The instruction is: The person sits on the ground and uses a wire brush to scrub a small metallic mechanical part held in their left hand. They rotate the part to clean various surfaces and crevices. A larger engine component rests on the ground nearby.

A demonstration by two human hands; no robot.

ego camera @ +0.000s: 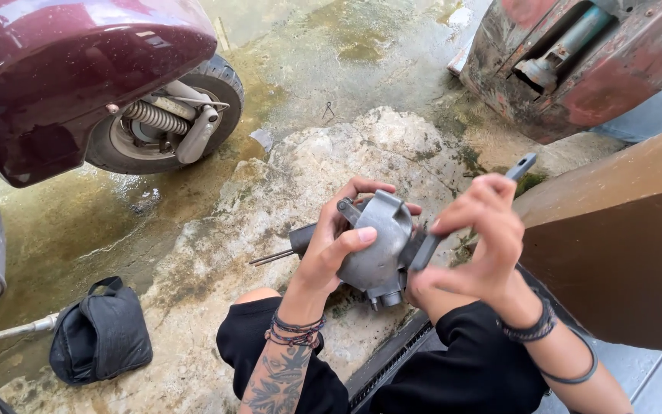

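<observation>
Just below the middle of the frame I see a grey metal engine part [377, 249] held above my knees. My left hand [331, 249] wraps it from the left — fingers curled over the top, thumb across the front, wrist bent up. My right hand [480, 245] pinches a slim dark tool [469, 211] whose lower end meets the part — its tip points to the upper right. A scooter wheel [166, 115] sits upper left, a black bag [101, 333] lower left.

left hand [329, 249] grips grey metal housing [377, 245] | right hand [478, 241] holds wrench [469, 211] against it | black bag [101, 333] on floor
</observation>
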